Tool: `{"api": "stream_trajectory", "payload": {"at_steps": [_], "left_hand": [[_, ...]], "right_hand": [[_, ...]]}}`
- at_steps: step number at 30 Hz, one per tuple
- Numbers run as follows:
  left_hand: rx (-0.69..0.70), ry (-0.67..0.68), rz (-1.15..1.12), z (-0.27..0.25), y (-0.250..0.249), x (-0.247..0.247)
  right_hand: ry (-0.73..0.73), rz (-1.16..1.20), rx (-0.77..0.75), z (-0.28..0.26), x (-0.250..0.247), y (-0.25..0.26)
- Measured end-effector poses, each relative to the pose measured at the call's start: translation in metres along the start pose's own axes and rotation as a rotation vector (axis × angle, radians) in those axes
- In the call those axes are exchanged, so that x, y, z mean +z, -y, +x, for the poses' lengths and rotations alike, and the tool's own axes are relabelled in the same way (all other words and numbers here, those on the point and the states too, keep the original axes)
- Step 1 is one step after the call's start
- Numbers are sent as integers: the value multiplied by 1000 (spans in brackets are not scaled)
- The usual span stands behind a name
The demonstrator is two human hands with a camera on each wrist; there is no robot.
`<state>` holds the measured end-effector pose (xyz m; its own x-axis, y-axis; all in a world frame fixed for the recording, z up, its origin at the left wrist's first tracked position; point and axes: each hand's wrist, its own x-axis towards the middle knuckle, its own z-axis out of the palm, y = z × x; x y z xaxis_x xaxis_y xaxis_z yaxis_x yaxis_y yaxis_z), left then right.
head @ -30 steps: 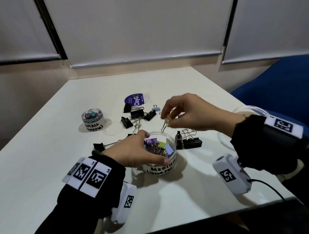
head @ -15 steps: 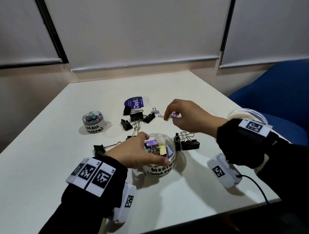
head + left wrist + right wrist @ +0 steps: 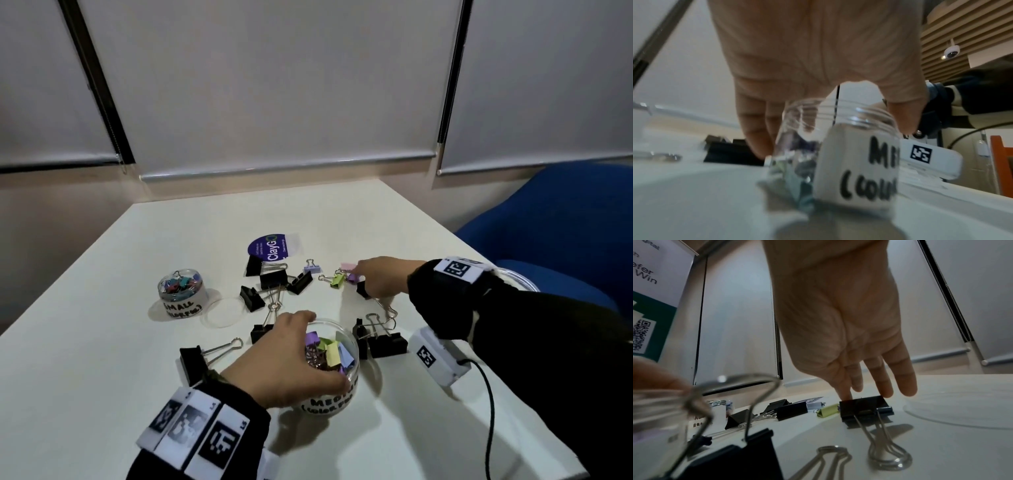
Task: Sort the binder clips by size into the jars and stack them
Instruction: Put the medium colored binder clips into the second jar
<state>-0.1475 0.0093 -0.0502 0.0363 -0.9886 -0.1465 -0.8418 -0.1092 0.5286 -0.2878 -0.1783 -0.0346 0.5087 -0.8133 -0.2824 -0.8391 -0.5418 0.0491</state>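
Note:
My left hand [image 3: 298,346] grips the open clear jar labelled MEDIUM [image 3: 329,404], thumb on its near side and fingers on its far rim; the left wrist view shows the left hand [image 3: 818,48] over the jar [image 3: 855,162]. Several coloured clips lie in the jar. My right hand [image 3: 366,275] reaches to a group of three coloured clips on the table: pink [image 3: 347,266], green [image 3: 337,281] and purple [image 3: 351,277]. In the right wrist view its fingers [image 3: 888,382] point straight down behind a black clip [image 3: 863,407], beside the green clip [image 3: 828,411]. Nothing shows in its grasp.
The SMALL jar [image 3: 181,291] with clips stands at the left, its lid [image 3: 222,313] beside it. Several large black clips [image 3: 383,342] lie around the medium jar. A lavender clip [image 3: 312,267] and a ClayGo packet [image 3: 274,245] lie farther back. A clear round container [image 3: 524,279] sits behind my right sleeve.
My right hand left its place above the medium jar, where it held a clip, and moved back and down to the coloured clips. The left hand stayed on the jar.

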Motion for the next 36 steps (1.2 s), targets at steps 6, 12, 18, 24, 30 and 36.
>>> {"api": "stream_trajectory", "payload": {"at_steps": [6,12,18,24,30,36], "left_hand": [[58,-71,73,20,0,-1],[59,-91,84,29,-1,4],[15,-80,16,30,-5,3],[-15,-82,-40,27,-7,2],[-37,-110,-61,23,-5,5],[-92,-125,-137,21,-7,4]], "right_hand": [[-103,50,-29,16,-11,0],[51,-59,-148,23,-10,18],[-106,-7,-188,25,-3,21],[-88,24,-211,17,1,20],[-175,116,-241,12,1,19],[-313,318,-272,-22,-21,21]]}}
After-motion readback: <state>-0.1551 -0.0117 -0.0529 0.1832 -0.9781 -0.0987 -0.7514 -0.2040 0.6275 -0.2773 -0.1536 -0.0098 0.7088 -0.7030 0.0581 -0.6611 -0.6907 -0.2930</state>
